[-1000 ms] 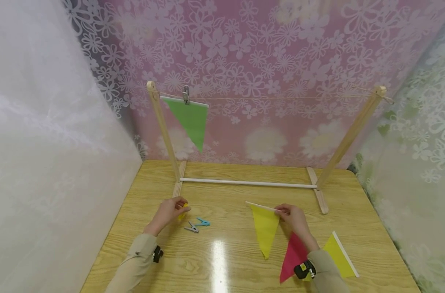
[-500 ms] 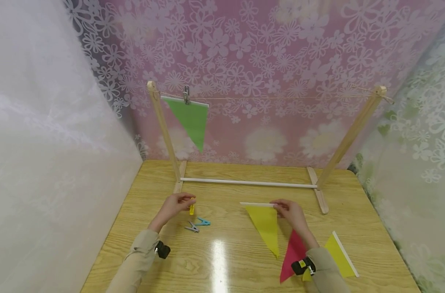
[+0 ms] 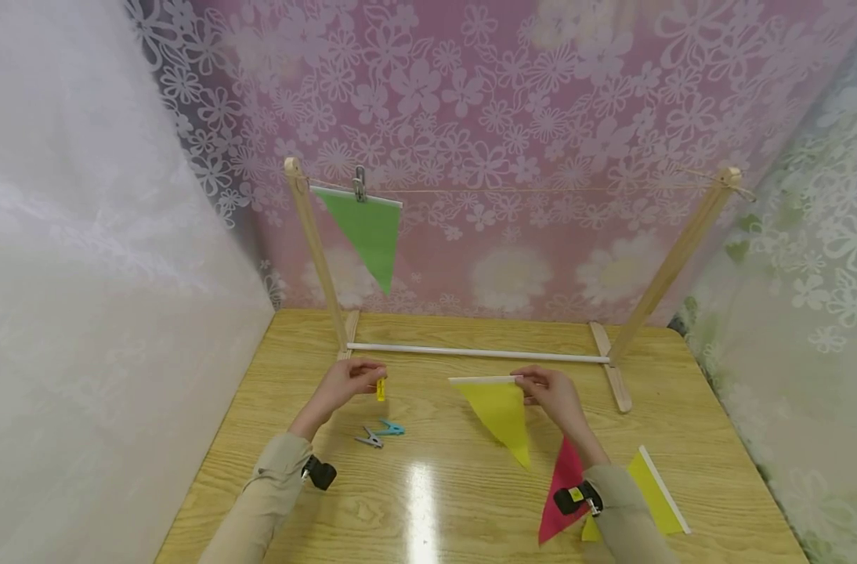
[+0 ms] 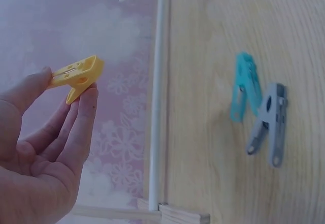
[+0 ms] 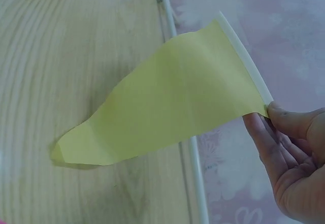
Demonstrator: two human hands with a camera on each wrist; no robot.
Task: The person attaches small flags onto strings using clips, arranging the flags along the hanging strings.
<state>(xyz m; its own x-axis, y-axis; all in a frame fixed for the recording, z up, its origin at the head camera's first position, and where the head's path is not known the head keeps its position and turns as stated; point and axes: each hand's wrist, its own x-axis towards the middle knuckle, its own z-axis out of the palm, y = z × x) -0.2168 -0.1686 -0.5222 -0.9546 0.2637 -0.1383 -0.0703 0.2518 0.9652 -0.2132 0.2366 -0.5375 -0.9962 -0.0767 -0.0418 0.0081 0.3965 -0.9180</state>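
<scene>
My left hand [image 3: 344,385] pinches a yellow clothespin [image 4: 78,75] between thumb and fingers, raised above the table. In my right hand [image 3: 551,395] is one end of the white top edge of a yellow triangular pennant [image 3: 499,411]; its cloth hangs with the tip toward me. The right wrist view shows thumb and fingers pinching that corner [image 5: 266,107]. A blue clothespin [image 4: 245,84] and a grey clothespin [image 4: 270,125] lie on the table below my left hand. A green pennant [image 3: 368,231] hangs from the string, held by a grey clothespin [image 3: 359,184].
A wooden stand has a left post [image 3: 316,258], a right post [image 3: 671,270], a white bottom rod [image 3: 471,352] and a thin string [image 3: 513,189] between the tops. A red pennant [image 3: 561,501] and another yellow pennant [image 3: 657,493] lie on the table, partly under my right forearm.
My left hand has moved right and farther away with the yellow clothespin. The right hand has lifted the yellow pennant forward and slightly left, and its white edge now lies nearly level.
</scene>
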